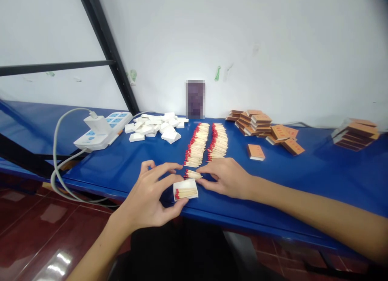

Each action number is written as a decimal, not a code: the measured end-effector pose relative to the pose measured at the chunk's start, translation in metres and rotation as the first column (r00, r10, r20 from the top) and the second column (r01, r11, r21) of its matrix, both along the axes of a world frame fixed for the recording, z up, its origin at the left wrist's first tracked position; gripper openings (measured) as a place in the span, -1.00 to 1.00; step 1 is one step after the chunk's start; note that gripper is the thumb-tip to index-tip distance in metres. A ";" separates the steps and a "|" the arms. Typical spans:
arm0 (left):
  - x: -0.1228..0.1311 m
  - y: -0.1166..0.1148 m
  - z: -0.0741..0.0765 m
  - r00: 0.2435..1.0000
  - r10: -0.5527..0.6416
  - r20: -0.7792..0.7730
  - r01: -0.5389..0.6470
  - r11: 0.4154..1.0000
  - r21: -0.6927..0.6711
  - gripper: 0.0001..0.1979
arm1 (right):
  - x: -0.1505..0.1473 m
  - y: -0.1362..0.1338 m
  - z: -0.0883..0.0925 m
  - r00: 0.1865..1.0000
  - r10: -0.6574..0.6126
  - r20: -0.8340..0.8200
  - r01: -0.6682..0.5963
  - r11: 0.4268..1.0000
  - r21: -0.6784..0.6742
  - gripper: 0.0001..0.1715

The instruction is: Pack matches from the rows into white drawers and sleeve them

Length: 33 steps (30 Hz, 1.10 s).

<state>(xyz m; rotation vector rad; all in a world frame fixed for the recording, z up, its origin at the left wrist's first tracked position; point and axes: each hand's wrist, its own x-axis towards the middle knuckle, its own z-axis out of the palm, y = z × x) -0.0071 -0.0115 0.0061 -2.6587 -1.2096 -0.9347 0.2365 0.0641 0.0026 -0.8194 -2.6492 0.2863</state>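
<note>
L hand (148, 195) holds, partly hides wht. tray (186, 184); pixelated obj. (195, 99) unclear.

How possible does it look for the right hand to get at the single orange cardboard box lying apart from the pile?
Probably yes: nothing visible stands between the right hand and the single orange cardboard box, though that hand is at a small bunch of red-tipped wooden matches.

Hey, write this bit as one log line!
left hand: holds white tray, matches inside | right hand: at small match bunch | beyond: two match rows
</note>
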 end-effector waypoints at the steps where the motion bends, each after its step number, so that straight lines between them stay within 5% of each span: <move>1: 0.000 0.000 -0.001 1.000 -0.023 0.005 0.023 1.000 -0.017 -0.78 | 0.000 0.000 0.000 1.000 0.001 -0.003 -0.001 1.000 -0.001 -0.73; 6: 0.007 -0.002 -0.006 0.999 -0.046 0.025 0.048 0.993 -0.106 -0.73 | 0.000 0.002 0.001 1.000 0.005 0.003 -0.005 1.000 -0.027 -0.78; 20: 0.010 0.001 -0.012 0.998 -0.058 -0.004 0.058 0.998 0.031 -0.77 | 0.000 0.004 -0.004 1.000 -0.002 -0.024 0.001 1.000 -0.022 -0.83; 33: 0.011 0.001 -0.011 0.999 0.000 -0.034 -0.001 1.000 -0.024 -0.71 | 0.000 0.005 -0.002 1.000 -0.015 -0.021 0.013 0.998 -0.060 -0.82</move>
